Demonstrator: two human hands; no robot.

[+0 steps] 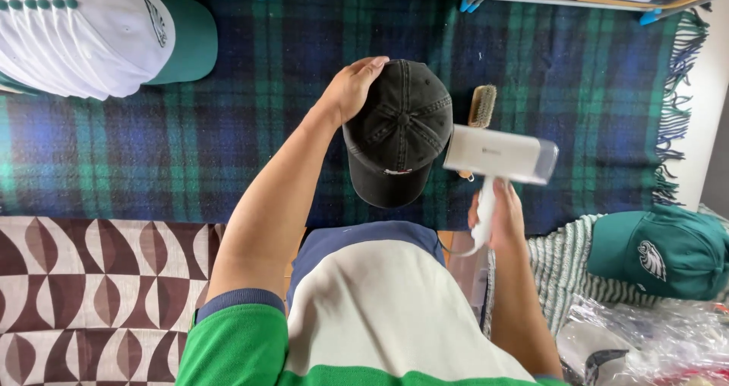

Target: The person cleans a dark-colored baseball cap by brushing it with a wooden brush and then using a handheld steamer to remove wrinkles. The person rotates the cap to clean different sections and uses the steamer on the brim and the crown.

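Nearest, the right hand is clenched on the handle of a white steamer — hard, fairly light, nozzle touching the cap's 3 o'clock side. At centre the black cap looks soft and floppy, best held at the crown; the left hand cups it at 10 o'clock. Beyond, a brush lies on the plaid blanket.

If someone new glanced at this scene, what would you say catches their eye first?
At centre, the left hand steadies a faded black cotton cap while the right hand aims a white handheld steamer at it, over a blue-green plaid blanket. A stack of white caps with green brims fills the upper left.
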